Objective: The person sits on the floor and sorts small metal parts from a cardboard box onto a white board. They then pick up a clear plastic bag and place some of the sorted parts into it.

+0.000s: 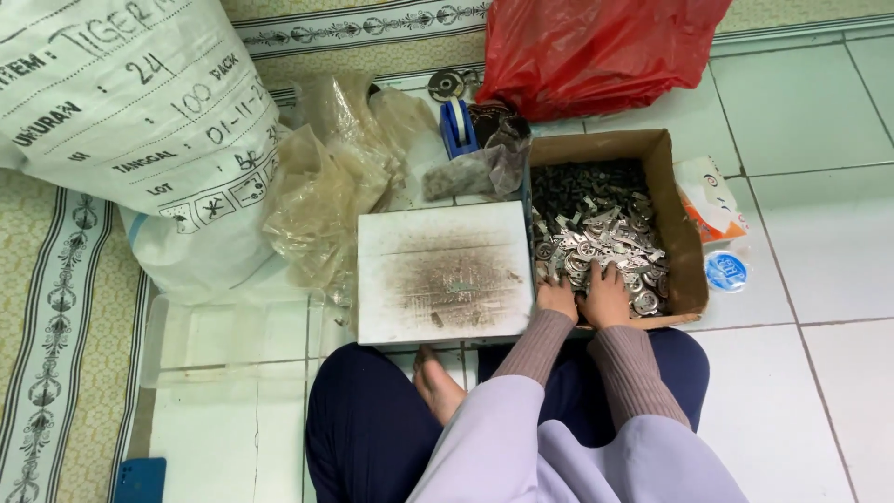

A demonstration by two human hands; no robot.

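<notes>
Head view: we see both hands down in the cardboard box of small metal parts, at its near edge. Left hand lies knuckles-up on the pile, fingers curled into the parts; can't tell if it holds any. Right hand beside it, fingers spread flat on the parts, nothing clamped. Stained white board sits just left of the box; red plastic bag behind.
</notes>
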